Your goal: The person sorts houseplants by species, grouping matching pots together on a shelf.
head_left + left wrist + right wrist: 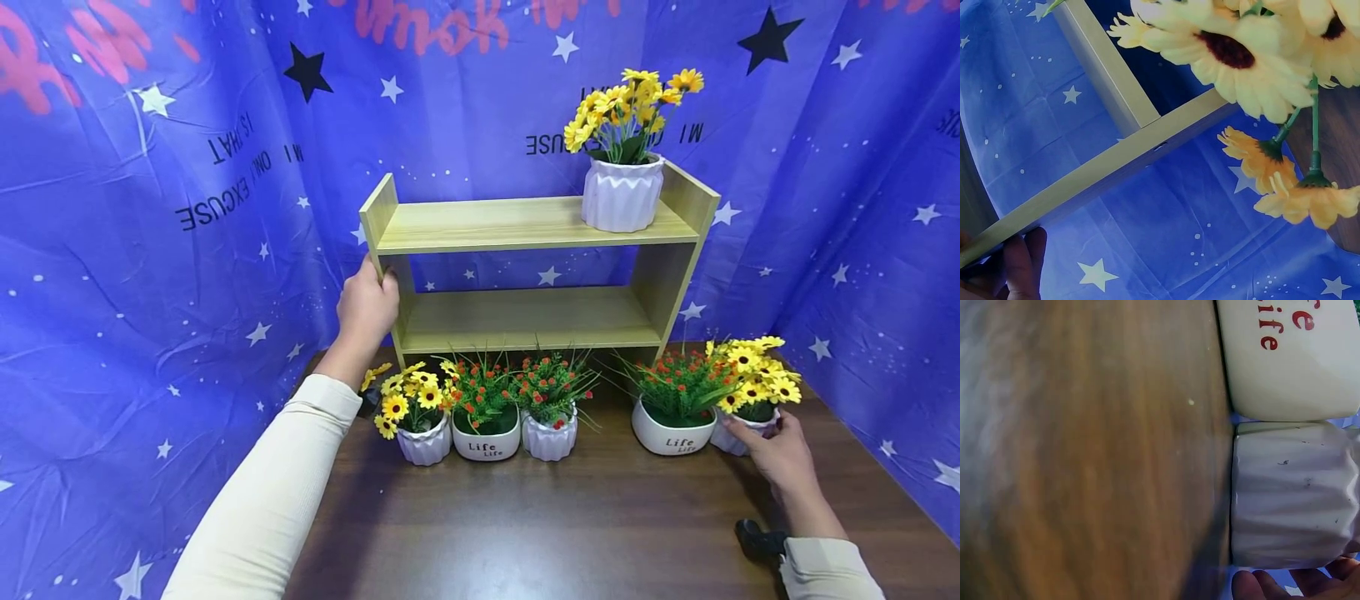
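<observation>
My left hand [367,302] grips the left side panel of a two-tier wooden shelf [480,227], just below the upper board. In the left wrist view, fingers [1025,262] wrap the panel's edge. On the right, my right hand [787,458] holds a white ribbed flowerpot [738,439] with yellow daisies. The right wrist view has its fingertips [1310,584] at the side of that ribbed pot, which stands on the table. Against its left side is an oval white "Life" pot [673,433] with small red flowers.
On the shelf's upper right stands a ribbed pot of yellow flowers [622,196]. In front of the shelf's left half are a yellow daisy pot [425,446], another "Life" pot [487,443] and a ribbed red-flower pot [550,437]. Blue star-printed curtain [187,333] surrounds the brown table [540,533].
</observation>
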Demonstrator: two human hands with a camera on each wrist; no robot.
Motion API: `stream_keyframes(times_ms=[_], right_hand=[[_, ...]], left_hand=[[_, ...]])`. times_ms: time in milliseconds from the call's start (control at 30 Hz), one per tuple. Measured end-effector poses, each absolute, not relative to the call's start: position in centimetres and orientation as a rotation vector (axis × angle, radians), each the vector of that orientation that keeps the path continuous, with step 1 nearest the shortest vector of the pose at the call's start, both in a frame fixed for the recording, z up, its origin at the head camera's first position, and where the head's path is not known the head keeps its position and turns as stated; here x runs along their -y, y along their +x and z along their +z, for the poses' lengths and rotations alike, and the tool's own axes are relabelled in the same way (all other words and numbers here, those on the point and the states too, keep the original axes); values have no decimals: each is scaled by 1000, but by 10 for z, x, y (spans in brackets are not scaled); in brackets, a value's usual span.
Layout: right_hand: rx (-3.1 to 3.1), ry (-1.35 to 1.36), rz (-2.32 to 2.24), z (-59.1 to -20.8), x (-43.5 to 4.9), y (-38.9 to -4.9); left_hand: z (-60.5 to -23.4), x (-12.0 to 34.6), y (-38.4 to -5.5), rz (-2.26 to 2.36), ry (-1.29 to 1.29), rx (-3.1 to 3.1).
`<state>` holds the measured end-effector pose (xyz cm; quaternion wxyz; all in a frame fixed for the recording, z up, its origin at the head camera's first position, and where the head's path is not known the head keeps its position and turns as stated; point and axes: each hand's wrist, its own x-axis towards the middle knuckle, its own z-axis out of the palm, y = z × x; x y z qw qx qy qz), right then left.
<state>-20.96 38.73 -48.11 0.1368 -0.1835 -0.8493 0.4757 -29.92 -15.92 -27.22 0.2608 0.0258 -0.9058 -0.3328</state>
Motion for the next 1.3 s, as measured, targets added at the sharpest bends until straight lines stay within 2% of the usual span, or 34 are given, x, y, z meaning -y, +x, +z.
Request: stream_keyframes(times_ms=[1300], right_hand=[[2426,-657,1417,-482,-389,-214]], left_hand=[[-276,159,-298,-887,66,2426]])
